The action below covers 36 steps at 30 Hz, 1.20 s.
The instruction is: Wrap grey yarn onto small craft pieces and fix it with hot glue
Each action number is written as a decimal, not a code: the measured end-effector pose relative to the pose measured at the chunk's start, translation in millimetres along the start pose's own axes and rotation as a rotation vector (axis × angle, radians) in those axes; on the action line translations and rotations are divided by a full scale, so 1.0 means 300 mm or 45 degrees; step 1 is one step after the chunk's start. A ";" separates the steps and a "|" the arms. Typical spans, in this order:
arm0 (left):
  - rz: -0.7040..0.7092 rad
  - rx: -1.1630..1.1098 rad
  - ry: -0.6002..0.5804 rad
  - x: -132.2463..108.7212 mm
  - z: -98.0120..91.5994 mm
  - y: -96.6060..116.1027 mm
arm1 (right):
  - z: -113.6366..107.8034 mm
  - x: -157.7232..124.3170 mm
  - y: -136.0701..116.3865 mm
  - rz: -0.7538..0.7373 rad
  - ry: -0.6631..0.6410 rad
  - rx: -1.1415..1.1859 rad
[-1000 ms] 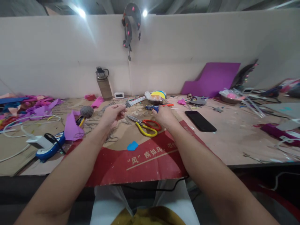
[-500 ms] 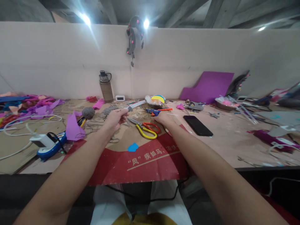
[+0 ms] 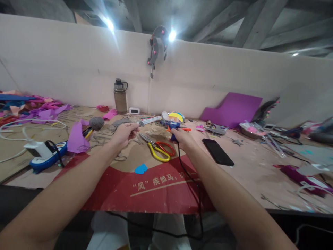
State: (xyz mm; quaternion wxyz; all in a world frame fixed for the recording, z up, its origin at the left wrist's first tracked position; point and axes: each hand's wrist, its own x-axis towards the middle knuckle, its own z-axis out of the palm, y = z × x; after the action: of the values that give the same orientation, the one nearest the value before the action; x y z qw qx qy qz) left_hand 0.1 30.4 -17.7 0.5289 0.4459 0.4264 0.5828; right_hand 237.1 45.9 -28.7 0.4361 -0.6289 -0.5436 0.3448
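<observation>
My left hand [image 3: 124, 133] is closed in a pinch on a small grey piece [image 3: 141, 123] held just above the cardboard mat [image 3: 145, 184]. My right hand [image 3: 181, 137] grips a blue glue gun [image 3: 170, 124] lifted off the table, its nozzle pointing left toward the grey piece. The gun's black cord [image 3: 194, 194] trails back along my right forearm and off the table's front edge. Red and yellow scissors [image 3: 158, 150] lie on the mat between my two hands.
A black phone [image 3: 218, 156] lies right of my right hand. A water bottle [image 3: 120, 96], a grey yarn ball [image 3: 96, 123], purple felt scraps [image 3: 76, 139] and a power strip [image 3: 44, 156] sit to the left. A purple sheet [image 3: 231, 110] leans on the back wall.
My right hand has picked the glue gun up from the table and brought it toward the grey piece. The view has tilted upward and the cord now shows along my arm.
</observation>
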 end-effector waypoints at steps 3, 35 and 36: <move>-0.038 -0.040 0.038 -0.003 0.002 0.002 | 0.010 -0.083 -0.031 -0.033 -0.095 0.216; -0.195 -0.185 0.105 -0.049 0.053 0.023 | 0.059 -0.235 0.016 -0.797 -0.159 -0.043; -0.200 -0.191 0.100 -0.050 0.054 0.024 | 0.059 -0.234 0.017 -0.793 -0.159 -0.050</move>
State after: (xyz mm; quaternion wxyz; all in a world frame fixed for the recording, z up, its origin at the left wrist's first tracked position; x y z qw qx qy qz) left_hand 14.7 15.3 -8.0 0.5876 0.3471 0.4358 0.5868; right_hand 211.1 -20.3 -42.9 0.4744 -0.4181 -0.7422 0.2219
